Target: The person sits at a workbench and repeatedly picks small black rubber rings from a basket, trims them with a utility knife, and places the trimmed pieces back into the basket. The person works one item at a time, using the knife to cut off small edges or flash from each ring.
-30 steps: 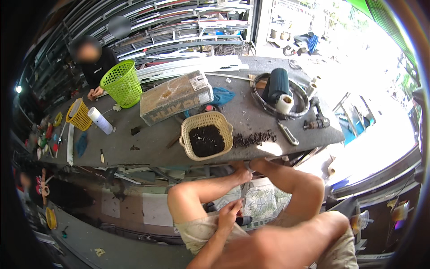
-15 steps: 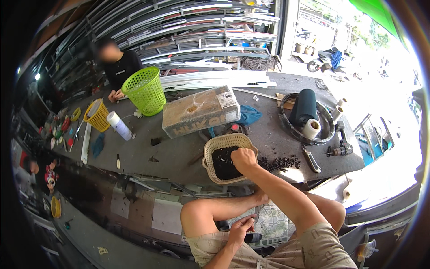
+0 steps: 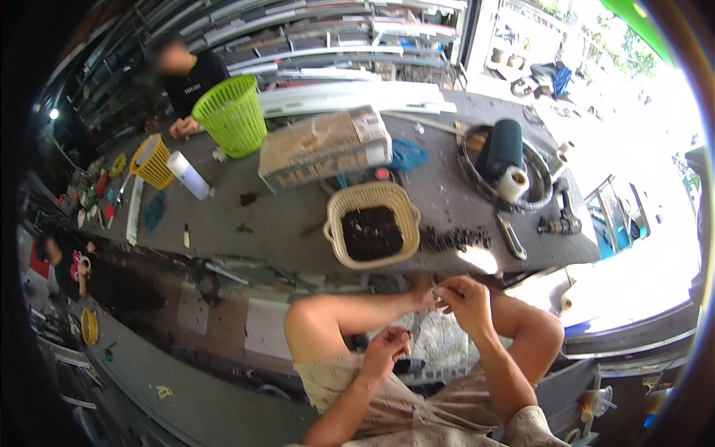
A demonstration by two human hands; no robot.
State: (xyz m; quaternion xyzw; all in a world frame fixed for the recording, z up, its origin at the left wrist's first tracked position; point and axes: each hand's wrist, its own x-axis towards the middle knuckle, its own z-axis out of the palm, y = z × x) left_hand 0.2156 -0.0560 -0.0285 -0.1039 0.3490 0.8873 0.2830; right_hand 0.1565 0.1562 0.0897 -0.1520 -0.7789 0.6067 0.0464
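Note:
Above my lap, my left hand (image 3: 386, 353) is closed in a pinch, with a small black piece (image 3: 408, 334) showing at its fingertips. My right hand (image 3: 468, 304) hovers over my shin, just off the table's edge. Its thumb and fingers are pressed together around something too small to make out. A cream plastic basket (image 3: 334, 237) stands beyond both hands on the dark table, and a layer of tiny black pieces (image 3: 372, 232) covers its bottom. More little black parts (image 3: 456, 239) lie in a loose row to the right of the basket.
Behind the basket sit a taped cardboard box (image 3: 320, 149) and a blue cloth (image 3: 408, 154). A utility knife (image 3: 512, 237), a drill (image 3: 562, 223) and a coil (image 3: 477, 182) around a dark roll lie right. Left are a green basket (image 3: 232, 119), a spray can (image 3: 188, 176) and another person (image 3: 197, 82).
My right hand has left the basket and come back toward my lap, its fingers pinched. My left hand has risen slightly, now showing a black piece. The view has shifted a little.

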